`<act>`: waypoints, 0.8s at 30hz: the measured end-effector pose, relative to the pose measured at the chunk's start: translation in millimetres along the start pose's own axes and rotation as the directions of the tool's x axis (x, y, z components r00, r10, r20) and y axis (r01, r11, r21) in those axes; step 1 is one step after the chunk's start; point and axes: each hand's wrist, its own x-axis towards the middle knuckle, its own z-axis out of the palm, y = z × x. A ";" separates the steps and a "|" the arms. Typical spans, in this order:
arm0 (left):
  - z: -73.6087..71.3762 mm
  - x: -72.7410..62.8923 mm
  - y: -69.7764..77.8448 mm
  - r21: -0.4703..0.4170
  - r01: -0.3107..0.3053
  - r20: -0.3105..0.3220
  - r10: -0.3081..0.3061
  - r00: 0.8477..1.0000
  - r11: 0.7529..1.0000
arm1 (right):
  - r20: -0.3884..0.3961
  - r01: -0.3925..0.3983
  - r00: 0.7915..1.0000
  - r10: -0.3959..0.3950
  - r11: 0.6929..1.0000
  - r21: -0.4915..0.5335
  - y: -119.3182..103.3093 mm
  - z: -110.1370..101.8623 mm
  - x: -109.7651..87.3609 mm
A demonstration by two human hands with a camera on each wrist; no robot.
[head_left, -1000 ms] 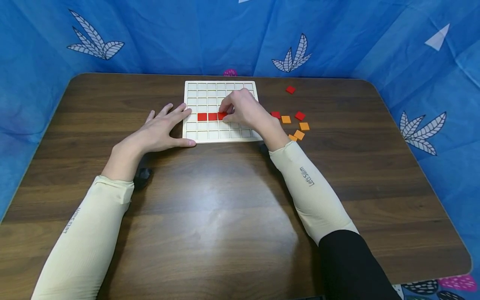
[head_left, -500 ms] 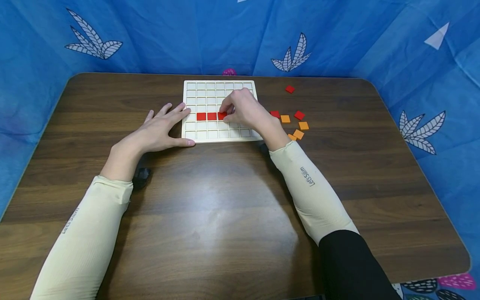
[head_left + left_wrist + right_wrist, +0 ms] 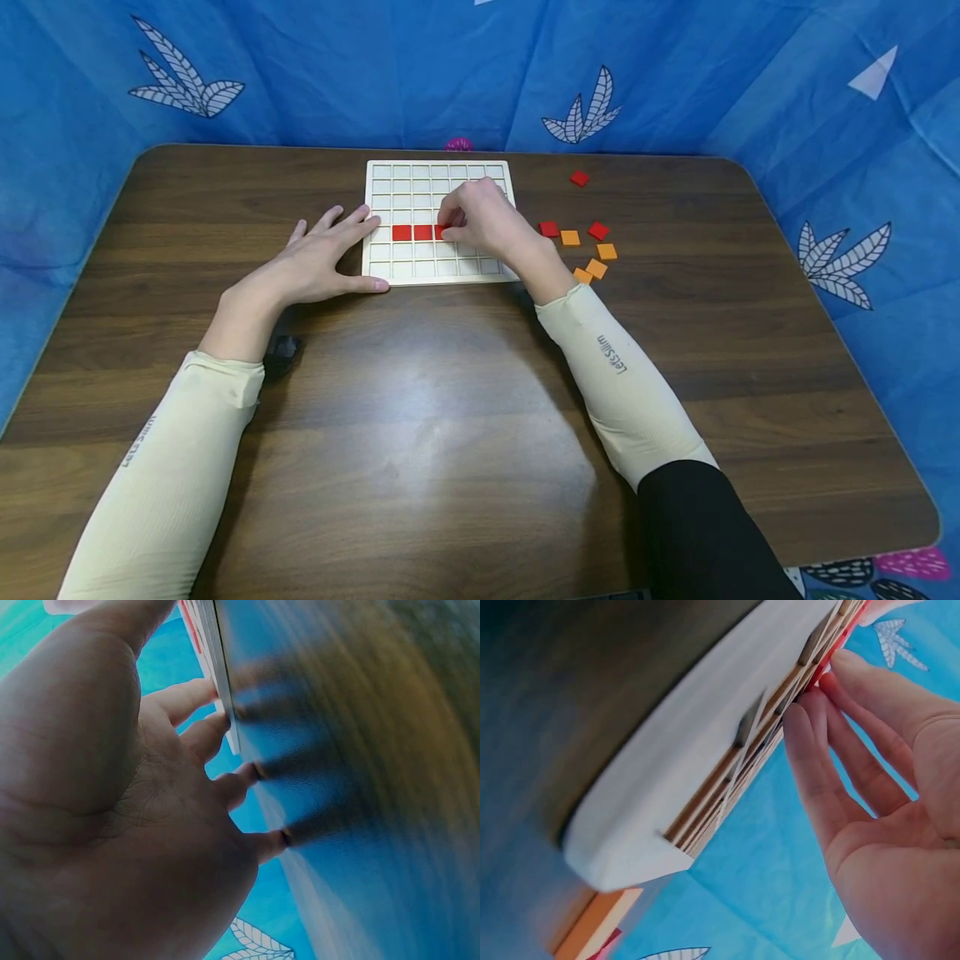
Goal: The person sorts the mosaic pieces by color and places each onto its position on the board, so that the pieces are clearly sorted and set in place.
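Note:
A white grid board [image 3: 420, 271] lies near the table's far edge. Red square tiles [image 3: 412, 233] form a short row in its cells. My right hand [image 3: 486, 218] is over the board, thumb and fingertips pinching the red tile [image 3: 438, 233] at the row's right end, which they partly cover. In the right wrist view, the thumb and fingers of that hand [image 3: 877, 772] meet by a strip of red on the board [image 3: 660, 765]. My left hand [image 3: 311, 262] is spread at the board's left side. Its thumb and index finger touch the board's edge; other fingertips rest on the table.
Right of the board lie loose red tiles [image 3: 598, 231] and several orange tiles [image 3: 607, 252]. One red tile [image 3: 580, 178] sits farther back. The brown wooden table [image 3: 420, 433] ends at a blue patterned cloth [image 3: 420, 75]. A small black object [image 3: 282, 357] is beneath the left wrist.
My right fingertips have shifted slightly left, covering more of the third red tile. The left hand keeps its place against the board.

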 end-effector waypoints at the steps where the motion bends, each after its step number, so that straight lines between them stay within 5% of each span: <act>1: 0.1 -0.1 0.0 0.001 0.000 -0.001 0.000 1.000 1.000 | -0.002 0.001 1.000 -0.001 1.000 -0.005 -1.2 0.3 -0.3; 13: -0.5 -3.3 2.1 -0.013 -0.002 -0.002 0.001 1.000 1.000 | -0.025 0.047 0.998 -0.049 0.997 -0.061 -6.7 0.5 -10.8; 24: -0.4 -2.0 1.3 -0.006 -0.009 0.003 0.009 1.000 1.000 | -0.084 -0.019 0.996 0.014 0.998 -0.060 10.9 -6.1 -32.6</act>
